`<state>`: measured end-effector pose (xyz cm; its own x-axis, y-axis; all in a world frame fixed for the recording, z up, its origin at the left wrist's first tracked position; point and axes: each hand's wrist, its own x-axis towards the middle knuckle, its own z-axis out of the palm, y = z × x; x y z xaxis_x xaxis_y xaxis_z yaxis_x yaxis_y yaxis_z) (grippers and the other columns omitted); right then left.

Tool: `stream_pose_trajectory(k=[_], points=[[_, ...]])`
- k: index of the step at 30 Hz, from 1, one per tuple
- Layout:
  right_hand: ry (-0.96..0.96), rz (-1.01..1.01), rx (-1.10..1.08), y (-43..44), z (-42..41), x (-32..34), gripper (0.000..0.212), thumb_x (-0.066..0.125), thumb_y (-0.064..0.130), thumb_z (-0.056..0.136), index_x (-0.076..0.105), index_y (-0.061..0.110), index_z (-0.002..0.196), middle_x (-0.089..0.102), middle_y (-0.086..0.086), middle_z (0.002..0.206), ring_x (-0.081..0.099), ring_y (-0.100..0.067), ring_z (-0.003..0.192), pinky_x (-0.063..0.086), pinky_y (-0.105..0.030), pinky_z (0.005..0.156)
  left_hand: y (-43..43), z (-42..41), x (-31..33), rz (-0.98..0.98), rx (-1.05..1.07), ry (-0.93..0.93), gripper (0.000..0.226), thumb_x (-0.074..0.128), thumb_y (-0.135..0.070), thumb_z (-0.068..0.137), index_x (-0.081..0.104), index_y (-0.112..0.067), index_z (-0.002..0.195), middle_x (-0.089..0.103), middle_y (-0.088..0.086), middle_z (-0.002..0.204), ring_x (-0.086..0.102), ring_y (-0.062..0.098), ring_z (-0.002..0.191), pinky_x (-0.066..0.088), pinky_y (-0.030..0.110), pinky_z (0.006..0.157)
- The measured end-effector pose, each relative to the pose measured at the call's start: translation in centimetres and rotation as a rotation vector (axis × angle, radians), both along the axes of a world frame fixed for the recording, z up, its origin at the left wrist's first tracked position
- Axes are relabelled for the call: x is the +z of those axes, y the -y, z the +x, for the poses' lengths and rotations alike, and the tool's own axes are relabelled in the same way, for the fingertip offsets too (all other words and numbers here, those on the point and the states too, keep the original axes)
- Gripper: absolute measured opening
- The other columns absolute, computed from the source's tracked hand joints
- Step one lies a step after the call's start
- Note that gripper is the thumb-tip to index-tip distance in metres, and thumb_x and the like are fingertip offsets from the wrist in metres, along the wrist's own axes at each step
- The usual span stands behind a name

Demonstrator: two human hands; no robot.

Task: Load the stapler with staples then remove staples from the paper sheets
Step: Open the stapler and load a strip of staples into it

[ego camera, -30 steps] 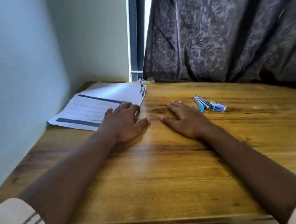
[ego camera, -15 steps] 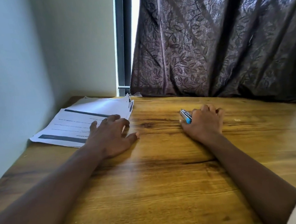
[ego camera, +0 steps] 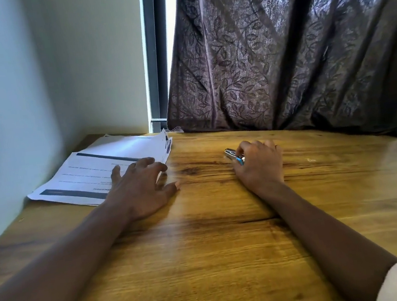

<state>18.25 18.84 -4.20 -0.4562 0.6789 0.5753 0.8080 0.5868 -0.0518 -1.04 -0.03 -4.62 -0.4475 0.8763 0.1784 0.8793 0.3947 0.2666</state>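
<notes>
Right hand (ego camera: 257, 165) just slid over and curled round the stapler (ego camera: 234, 156), low on the table (ego camera: 218, 248) (loading's next, I'd guess); left hand (ego camera: 141, 187) stays loosely spread on the paper sheets (ego camera: 93, 168).

**Wooden table in the corner**

The grained wooden table (ego camera: 219, 261) butts into the wall corner. A loose stack of printed paper sheets (ego camera: 94, 169) lies at its far left, edges fanned. Well to their right sits a small metal stapler (ego camera: 231, 154) with a blue end, half covered by the curled right hand (ego camera: 260, 165).
</notes>
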Motion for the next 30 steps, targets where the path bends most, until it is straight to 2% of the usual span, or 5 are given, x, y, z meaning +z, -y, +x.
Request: stream_pose_trajectory(k=[5, 9, 19, 27, 30], points=[[-0.421, -0.197, 0.44, 1.7, -0.5, 0.2, 0.017, 0.076, 0.036, 0.085, 0.067, 0.021, 0.085, 0.068, 0.006, 0.079, 0.06, -0.011, 0.075, 0.047, -0.032, 0.071, 0.0, 0.2, 0.0, 0.157, -0.031, -0.043, 0.069, 0.058, -0.065, 0.09, 0.039, -0.038, 0.15, 0.027, -0.002, 0.166, 0.025, 0.023, 0.153, 0.013, 0.06, 0.124], [-0.653, -0.442, 0.648, 4.6, -1.1, 0.5, 0.015, 0.08, 0.035, 0.085, 0.075, 0.02, 0.083, 0.068, 0.0, 0.068, 0.055, -0.004, 0.06, 0.049, -0.034, 0.058, 0.0, 1.2, 0.7, 0.453, -0.181, -0.108, 0.063, 0.07, -0.049, 0.088, 0.048, -0.035, 0.145, 0.044, -0.007, 0.152, 0.041, 0.019, 0.141, 0.034, 0.046, 0.115], [-0.686, -0.582, 0.866, 6.4, -1.6, 0.7, 0.028, 0.079, 0.049, 0.083, 0.078, 0.021, 0.086, 0.074, -0.013, 0.078, 0.067, -0.042, 0.075, 0.053, -0.057, 0.063, -0.4, 2.0, 1.0, 0.629, -0.362, -0.041, 0.013, 0.064, -0.029, 0.094, 0.07, -0.029, 0.106, 0.063, -0.016, 0.095, 0.057, 0.004, 0.088, 0.053, 0.033, 0.072], [-0.726, -0.62, 0.844, 6.2, -1.8, 0.5, 0.033, 0.079, 0.054, 0.079, 0.079, 0.021, 0.085, 0.076, -0.012, 0.08, 0.069, -0.042, 0.078, 0.055, -0.06, 0.068, -0.4, 1.7, 0.7, 0.539, -0.425, 0.075, 0.035, 0.077, -0.032, 0.084, 0.066, -0.031, 0.117, 0.064, -0.021, 0.098, 0.06, 0.001, 0.091, 0.051, 0.02, 0.07], [-0.735, -0.697, 0.835, 6.2, -1.7, 0.9, 0.03, 0.073, 0.043, 0.087, 0.079, 0.014, 0.089, 0.078, -0.006, 0.083, 0.074, -0.024, 0.08, 0.061, -0.045, 0.075, -0.7, 1.6, 0.6, 0.551, -0.392, 0.061, 0.027, 0.077, -0.031, 0.089, 0.069, -0.028, 0.115, 0.065, -0.02, 0.096, 0.062, 0.0, 0.085, 0.053, 0.02, 0.069]])
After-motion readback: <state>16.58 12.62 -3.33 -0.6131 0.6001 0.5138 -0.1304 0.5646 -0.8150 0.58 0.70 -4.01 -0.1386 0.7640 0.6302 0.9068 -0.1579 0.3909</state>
